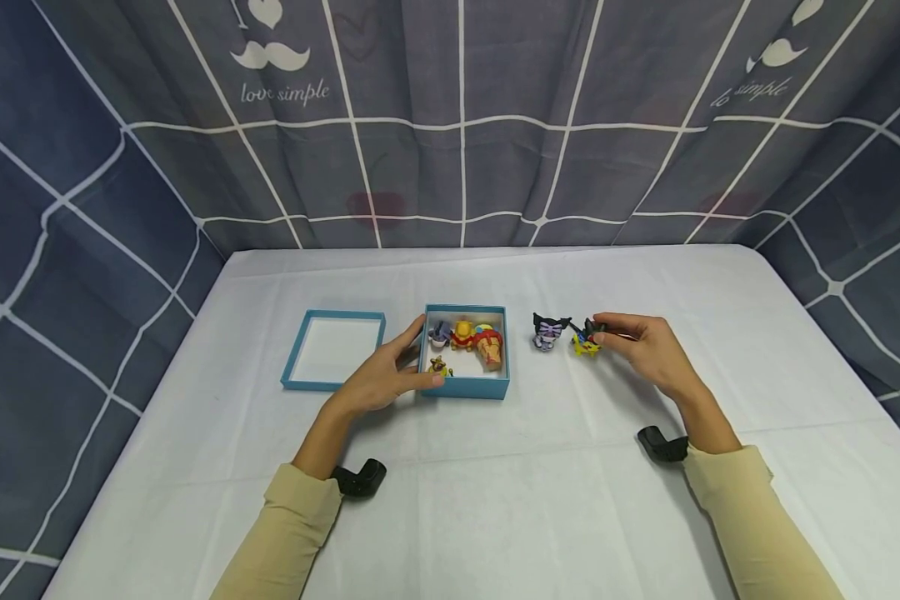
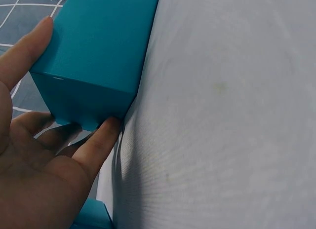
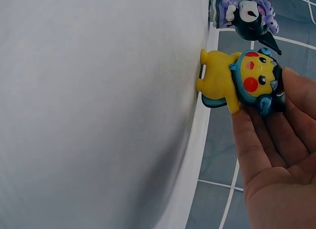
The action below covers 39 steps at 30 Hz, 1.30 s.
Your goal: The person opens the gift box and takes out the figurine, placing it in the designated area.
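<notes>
The left hand (image 1: pixel 378 379), fingers spread, touches the left side of a blue box (image 1: pixel 467 389) holding figurines (image 1: pixel 462 335). Rightward, the right hand (image 1: pixel 648 352) pinches a yellow figurine (image 3: pixel 217 76) upright beside a black-eared figurine (image 1: pixel 548 332); a gray curtain (image 1: pixel 427 167) hangs at the far side.

box (image 1: pixel 467 388): blue exterior, white interior. held figurine (image 3: pixel 219 73): yellow, red-cheeked. curtain (image 1: pixel 423 175): grey, white grid. tablecloth (image 1: pixel 510 508): white.

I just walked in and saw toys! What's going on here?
A person's right hand holds a yellow toy figure by its head, near a black-and-purple figure standing on the white cloth. The left hand grips an open blue box with more little figures inside. A blue-rimmed lid lies farther left.
</notes>
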### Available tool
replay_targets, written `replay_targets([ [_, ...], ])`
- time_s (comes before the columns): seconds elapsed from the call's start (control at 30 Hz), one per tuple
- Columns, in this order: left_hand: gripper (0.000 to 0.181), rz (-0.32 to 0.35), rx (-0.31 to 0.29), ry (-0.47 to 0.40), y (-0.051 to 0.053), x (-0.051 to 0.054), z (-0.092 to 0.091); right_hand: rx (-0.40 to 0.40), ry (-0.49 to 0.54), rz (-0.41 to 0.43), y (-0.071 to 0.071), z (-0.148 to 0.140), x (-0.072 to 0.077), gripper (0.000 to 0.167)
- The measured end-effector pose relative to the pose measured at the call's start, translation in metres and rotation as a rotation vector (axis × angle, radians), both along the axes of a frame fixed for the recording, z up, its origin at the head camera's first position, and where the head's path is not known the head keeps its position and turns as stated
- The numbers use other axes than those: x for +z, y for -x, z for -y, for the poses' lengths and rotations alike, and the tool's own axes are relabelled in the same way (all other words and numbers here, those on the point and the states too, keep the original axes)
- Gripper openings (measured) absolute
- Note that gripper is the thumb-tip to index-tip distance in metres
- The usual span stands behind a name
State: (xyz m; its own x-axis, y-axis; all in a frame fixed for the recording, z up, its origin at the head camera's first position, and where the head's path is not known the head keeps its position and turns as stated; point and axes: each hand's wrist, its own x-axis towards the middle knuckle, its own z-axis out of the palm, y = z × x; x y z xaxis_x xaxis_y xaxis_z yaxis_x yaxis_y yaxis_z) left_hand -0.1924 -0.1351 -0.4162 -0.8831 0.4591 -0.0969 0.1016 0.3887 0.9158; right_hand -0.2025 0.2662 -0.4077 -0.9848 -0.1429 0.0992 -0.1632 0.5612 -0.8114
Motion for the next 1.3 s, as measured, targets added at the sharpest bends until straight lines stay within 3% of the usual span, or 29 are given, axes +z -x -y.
replay_targets([
  [0.9,0.102,0.009,0.002,0.005,-0.0004,0.002,0.0005,0.0,0.015,0.03,0.0017,-0.0006,-0.0013,0.039],
  [1.3,0.103,0.014,0.009,0.006,-0.0002,0.0014,0.0016,0.012,0.096,0.008,-0.0002,0.0019,-0.0016,0.04],
])
